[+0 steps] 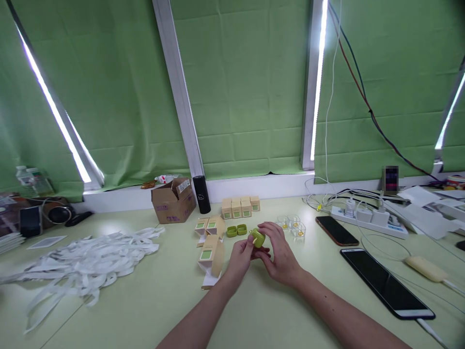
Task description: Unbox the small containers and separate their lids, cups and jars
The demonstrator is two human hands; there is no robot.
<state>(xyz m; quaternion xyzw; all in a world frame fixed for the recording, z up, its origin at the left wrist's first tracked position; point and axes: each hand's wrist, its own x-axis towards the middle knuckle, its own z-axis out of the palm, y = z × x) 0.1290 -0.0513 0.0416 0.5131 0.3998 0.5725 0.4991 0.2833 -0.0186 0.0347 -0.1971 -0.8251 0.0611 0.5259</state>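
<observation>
Above the table, my left hand (240, 257) grips a small olive-green case (258, 238) with a rounded body and a pale loop on its side. My right hand (279, 254) is closed around the same case from the other side, with fingertips on its top and edge. Parts of several fingers are hidden behind it. Just beyond my left hand lie two small green open square trays (236, 230), side by side. Past my right hand are several clear cups (292, 225) with small yellow pieces at their bottoms.
Left of my hands sit open kraft boxes (209, 252) with green labels; several closed small boxes (240, 207) stand behind. Farther left are a cardboard carton (173, 201), a black cylinder (201, 195) and white straps (98, 261). Phones (387, 283) and a power strip (368, 220) lie right.
</observation>
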